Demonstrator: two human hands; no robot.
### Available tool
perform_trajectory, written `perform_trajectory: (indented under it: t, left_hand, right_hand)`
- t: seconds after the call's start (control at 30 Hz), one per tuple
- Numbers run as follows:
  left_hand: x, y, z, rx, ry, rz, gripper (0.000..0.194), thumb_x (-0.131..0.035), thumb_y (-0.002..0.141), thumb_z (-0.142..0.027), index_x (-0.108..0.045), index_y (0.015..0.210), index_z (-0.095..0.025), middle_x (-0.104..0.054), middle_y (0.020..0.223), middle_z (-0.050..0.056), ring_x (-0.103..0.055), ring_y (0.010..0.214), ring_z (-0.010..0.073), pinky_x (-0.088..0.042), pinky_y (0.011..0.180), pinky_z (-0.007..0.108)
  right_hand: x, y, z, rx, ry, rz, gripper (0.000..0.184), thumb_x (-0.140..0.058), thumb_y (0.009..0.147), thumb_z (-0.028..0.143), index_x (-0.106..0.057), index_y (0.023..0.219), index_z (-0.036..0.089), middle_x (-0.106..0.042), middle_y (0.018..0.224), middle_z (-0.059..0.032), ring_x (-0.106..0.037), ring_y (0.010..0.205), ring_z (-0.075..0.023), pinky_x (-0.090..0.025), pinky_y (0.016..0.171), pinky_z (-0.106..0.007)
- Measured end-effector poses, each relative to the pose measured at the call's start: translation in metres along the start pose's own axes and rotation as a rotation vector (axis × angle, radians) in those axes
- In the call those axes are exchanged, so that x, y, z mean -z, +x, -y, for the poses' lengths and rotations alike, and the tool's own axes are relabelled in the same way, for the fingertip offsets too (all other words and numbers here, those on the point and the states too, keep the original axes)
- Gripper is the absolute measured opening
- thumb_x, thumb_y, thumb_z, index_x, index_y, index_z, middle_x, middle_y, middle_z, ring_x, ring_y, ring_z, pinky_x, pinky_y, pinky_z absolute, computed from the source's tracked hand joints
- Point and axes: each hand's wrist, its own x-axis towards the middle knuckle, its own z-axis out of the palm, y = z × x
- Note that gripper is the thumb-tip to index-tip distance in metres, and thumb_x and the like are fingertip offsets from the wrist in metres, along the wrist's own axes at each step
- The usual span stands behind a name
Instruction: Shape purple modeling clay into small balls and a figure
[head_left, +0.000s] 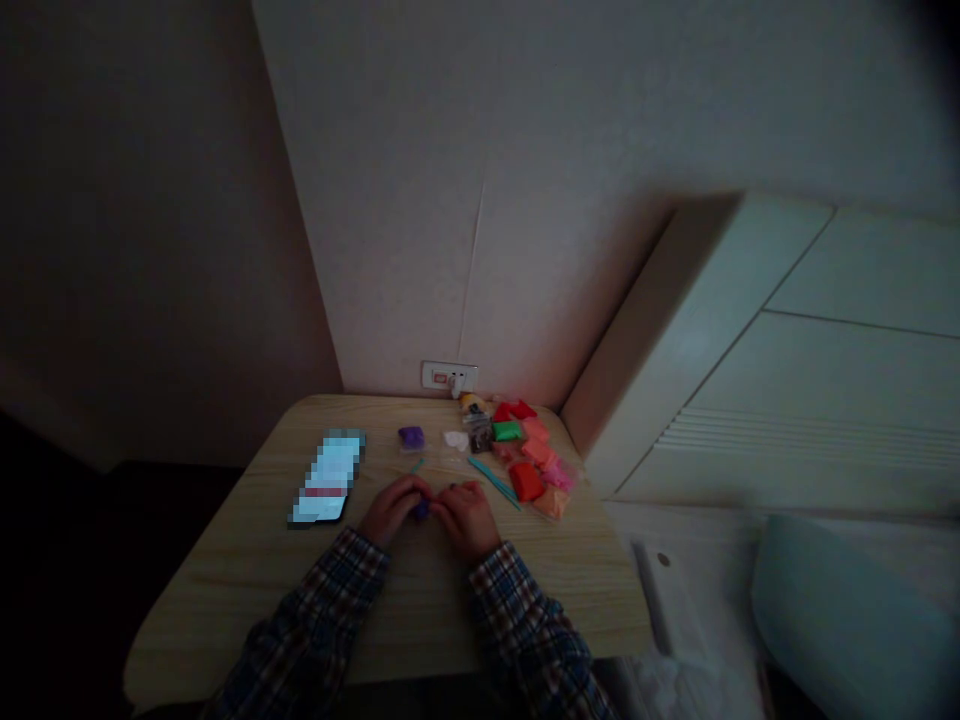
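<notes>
Head view: small purple lump of clay-like material (421, 510) is over pale wooden worktop (427, 620). Left hand (388, 510), fingers curled, holds it; right hand (469, 520), half-curled, meets its side, firm grip or not I cannot tell. Prob. light, soft, easily dented; pinch edges w/ care.

Small, dark purple lump of soft-looking, clay-like material (421, 509); pinched at the fingertips of the left hand (390, 510), with those of the right hand (469, 518) at its right edge; partly covered by fingers; exact shape unclear; located over the pale wooden tabletop (421, 612), contact undeterminable.
</notes>
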Motion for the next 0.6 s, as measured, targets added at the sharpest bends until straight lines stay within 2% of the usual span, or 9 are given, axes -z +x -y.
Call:
perform_trajectory:
  t: [0.1, 0.2, 0.3, 0.43, 0.6]
  left_hand:
    - [0.0006, 0.0006, -0.0002, -0.018, 0.029, -0.024, 0.020, -0.049, 0.076, -0.033, -0.059, 0.072, -0.017, -0.053, 0.069, 0.000, -0.051, 0.065, 0.0136, -0.043, 0.060, 0.025]
    - [0.0007, 0.0013, 0.0007, -0.026, 0.037, -0.037, 0.021, -0.053, 0.075, -0.037, -0.059, 0.073, -0.017, -0.054, 0.072, 0.000, -0.051, 0.068, 0.0139, -0.045, 0.061, 0.025]
    - [-0.0002, 0.0014, 0.0031, -0.013, 0.028, -0.025, 0.022, -0.061, 0.068, -0.036, -0.057, 0.076, -0.016, -0.055, 0.073, 0.000, -0.053, 0.068, 0.0140, -0.046, 0.061, 0.026]
    - [-0.0018, 0.0004, 0.0068, 0.003, 0.011, 0.005, 0.026, -0.067, 0.063, -0.032, -0.055, 0.078, -0.015, -0.059, 0.075, 0.000, -0.056, 0.071, 0.0148, -0.047, 0.068, 0.029]
    - [-0.0032, -0.0010, 0.0069, 0.004, 0.002, 0.007, 0.023, -0.064, 0.066, -0.033, -0.053, 0.077, -0.015, -0.056, 0.071, -0.001, -0.054, 0.066, 0.0128, -0.047, 0.064, 0.026]
  right_hand:
    - [0.0009, 0.0001, -0.0004, -0.023, 0.011, -0.022, 0.026, -0.041, 0.090, 0.029, -0.058, 0.073, 0.019, -0.063, 0.066, -0.0015, -0.056, 0.065, -0.0150, -0.036, 0.073, -0.030]
    - [0.0024, 0.0003, -0.0002, -0.049, 0.032, -0.054, 0.019, -0.043, 0.089, 0.025, -0.058, 0.080, 0.019, -0.065, 0.074, -0.0027, -0.057, 0.071, -0.0157, -0.037, 0.074, -0.030]
    - [0.0036, 0.0006, 0.0000, -0.063, 0.057, -0.079, 0.014, -0.044, 0.087, 0.021, -0.058, 0.086, 0.018, -0.065, 0.079, -0.0038, -0.057, 0.076, -0.0170, -0.039, 0.074, -0.030]
    - [0.0040, 0.0007, -0.0005, -0.050, 0.085, -0.078, 0.018, -0.042, 0.087, 0.017, -0.058, 0.094, 0.019, -0.066, 0.088, -0.0039, -0.058, 0.083, -0.0174, -0.040, 0.075, -0.030]
    - [0.0059, 0.0004, -0.0008, -0.064, 0.092, -0.095, 0.018, -0.044, 0.088, 0.021, -0.062, 0.086, 0.020, -0.067, 0.078, -0.0022, -0.059, 0.075, -0.0162, -0.039, 0.073, -0.030]
